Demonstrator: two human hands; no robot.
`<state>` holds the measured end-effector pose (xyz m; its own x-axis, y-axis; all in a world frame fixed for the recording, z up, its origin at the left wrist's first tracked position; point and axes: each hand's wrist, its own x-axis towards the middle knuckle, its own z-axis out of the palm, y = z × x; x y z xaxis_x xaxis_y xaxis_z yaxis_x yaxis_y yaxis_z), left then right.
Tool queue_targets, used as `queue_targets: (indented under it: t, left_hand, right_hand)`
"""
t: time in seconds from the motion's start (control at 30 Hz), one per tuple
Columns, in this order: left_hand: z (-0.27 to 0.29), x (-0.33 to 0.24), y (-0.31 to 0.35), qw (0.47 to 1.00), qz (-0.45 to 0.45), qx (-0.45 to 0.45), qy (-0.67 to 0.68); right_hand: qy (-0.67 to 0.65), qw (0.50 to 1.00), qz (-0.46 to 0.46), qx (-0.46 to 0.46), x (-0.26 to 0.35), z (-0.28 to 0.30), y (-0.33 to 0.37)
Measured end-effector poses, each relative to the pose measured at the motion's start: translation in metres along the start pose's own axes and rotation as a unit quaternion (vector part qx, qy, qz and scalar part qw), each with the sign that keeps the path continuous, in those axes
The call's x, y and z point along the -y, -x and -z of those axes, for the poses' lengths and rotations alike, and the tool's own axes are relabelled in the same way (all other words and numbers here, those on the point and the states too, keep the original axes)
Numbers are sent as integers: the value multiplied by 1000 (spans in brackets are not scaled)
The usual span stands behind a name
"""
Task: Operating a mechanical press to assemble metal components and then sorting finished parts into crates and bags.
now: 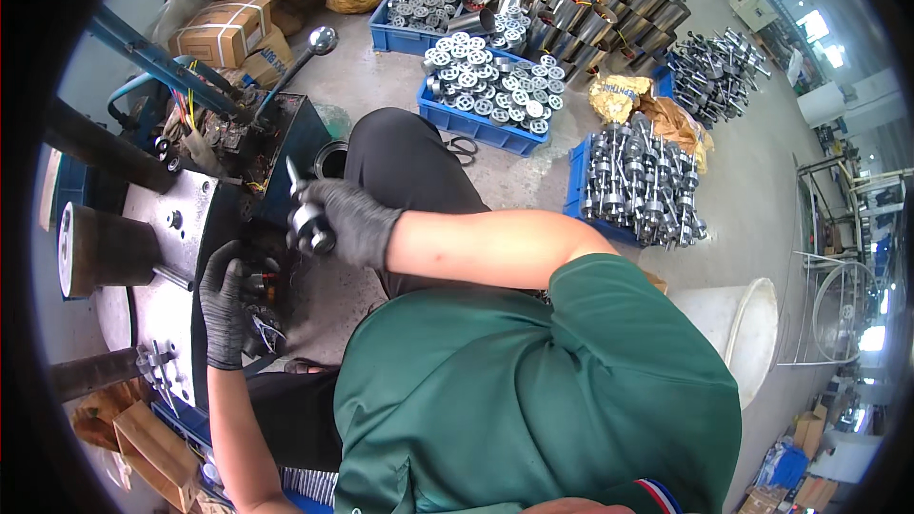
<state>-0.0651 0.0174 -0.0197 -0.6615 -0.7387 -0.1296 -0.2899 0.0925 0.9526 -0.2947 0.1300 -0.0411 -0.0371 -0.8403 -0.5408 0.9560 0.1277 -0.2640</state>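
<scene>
The press (162, 257), a grey steel plate with dark round posts, stands at the left. The right hand (347, 221), black-gloved, is closed around 1 shiny shafted rotor (307, 219), apparently ready for loading. The left hand (225, 309) grips a dark part (265, 287) at the plate's edge.

Both hands, left hand (226, 309) and right hand (350, 221), in black gloves. Rotor (309, 225) in right hand silver-grey. Shirt (533, 390) dark green, collar striped red, white, blue. Crates (476, 124) blue, parts inside silver. Cardboard box (221, 30) brown, white straps. Bucket (738, 319) white.
</scene>
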Motion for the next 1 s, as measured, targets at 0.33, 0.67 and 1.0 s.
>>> queue_targets:
  t: [0.33,0.67,1.0]
  left_hand:
    - [4,2,21,996,6,71,-50]
    - [8,40,34,990,56,125,-29]
    - [5,33,34,986,46,97,-125]
  right_hand:
    - [163,884,418,-131,206,147,172]
    - [415,490,450,-621,365,424,333]
    - [810,202,81,-545,378,531,329]
